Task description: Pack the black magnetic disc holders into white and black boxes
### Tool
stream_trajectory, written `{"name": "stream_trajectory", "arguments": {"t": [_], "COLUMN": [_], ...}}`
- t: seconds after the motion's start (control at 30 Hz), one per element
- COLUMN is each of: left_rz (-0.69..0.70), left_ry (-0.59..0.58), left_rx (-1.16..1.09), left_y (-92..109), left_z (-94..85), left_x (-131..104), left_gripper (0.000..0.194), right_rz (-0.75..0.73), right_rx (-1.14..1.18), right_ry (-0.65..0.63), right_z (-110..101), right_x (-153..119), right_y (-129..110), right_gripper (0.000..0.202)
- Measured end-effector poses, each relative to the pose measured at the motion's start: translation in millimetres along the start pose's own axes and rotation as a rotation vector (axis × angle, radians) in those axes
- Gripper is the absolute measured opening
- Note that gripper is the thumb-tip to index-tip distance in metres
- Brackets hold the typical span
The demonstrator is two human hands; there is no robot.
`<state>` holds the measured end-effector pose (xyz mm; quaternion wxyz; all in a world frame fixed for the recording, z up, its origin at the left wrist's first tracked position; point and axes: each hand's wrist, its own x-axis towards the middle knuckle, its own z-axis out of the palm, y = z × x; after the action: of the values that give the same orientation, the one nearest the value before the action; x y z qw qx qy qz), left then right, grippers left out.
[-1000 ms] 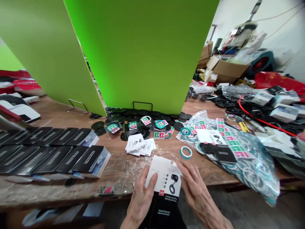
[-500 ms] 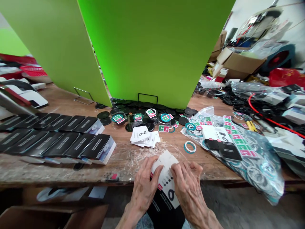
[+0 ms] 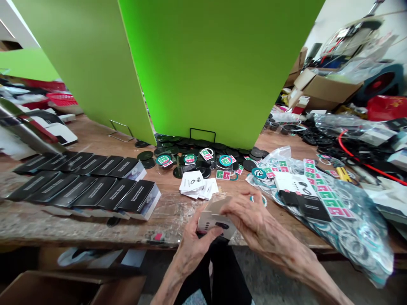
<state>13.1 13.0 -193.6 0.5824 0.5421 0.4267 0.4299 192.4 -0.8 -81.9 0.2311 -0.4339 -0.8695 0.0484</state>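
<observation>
A small white and black cardboard box [image 3: 210, 219] is held at the table's front edge, its brown inside facing up at the top. My left hand [image 3: 193, 243] is closed around its left side, with the thumb across the printed front. My right hand [image 3: 246, 215] has its fingers curled over the box's upper right edge, partly hiding it. Just behind my right hand, a white and teal ring [image 3: 264, 200] is partly covered. Beyond the box lies a small pile of white printed leaflets [image 3: 192, 181].
Two rows of black boxes [image 3: 140, 195] stand at left. Black discs [image 3: 144, 155] and several stickered rings lie under the green panel [image 3: 216, 63]. At right, a plastic bag of rings [image 3: 356, 241] overhangs the front edge, with flat boxes [image 3: 313, 206] and sticker strips [image 3: 329, 198] on it.
The flat carton between my hands is now opened out into a box shape. My right hand has moved up to its top edge, and the view has shifted slightly left.
</observation>
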Motion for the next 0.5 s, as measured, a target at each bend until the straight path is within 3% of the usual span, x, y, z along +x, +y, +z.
{"name": "stream_trajectory", "arguments": {"t": [0.07, 0.17, 0.3, 0.37, 0.5], "left_rz": [0.018, 0.080, 0.065, 0.005, -0.018], "left_ry": [-0.004, 0.010, 0.260, 0.335, 0.386], "left_rx": [-0.022, -0.083, -0.194, -0.256, -0.309], "left_y": [-6, -3, 17, 25, 28], "left_z": [-4.5, -5.0, 4.7, 10.6, 15.8], "left_x": [-2, -5, -1, 2, 5], "left_gripper": [0.052, 0.052, 0.025, 0.022, 0.023], "right_rz": [-0.054, -0.034, -0.064, -0.134, -0.187], "right_rx": [0.032, 0.046, 0.009, -0.053, -0.230], "right_ry": [-0.029, -0.021, -0.007, 0.055, 0.211], "right_z": [1, 22, 50, 56, 61], "right_x": [3, 4, -4, -9, -15], "right_y": [0, -2, -4, -3, -3], "right_gripper": [0.043, 0.049, 0.033, 0.026, 0.032]}}
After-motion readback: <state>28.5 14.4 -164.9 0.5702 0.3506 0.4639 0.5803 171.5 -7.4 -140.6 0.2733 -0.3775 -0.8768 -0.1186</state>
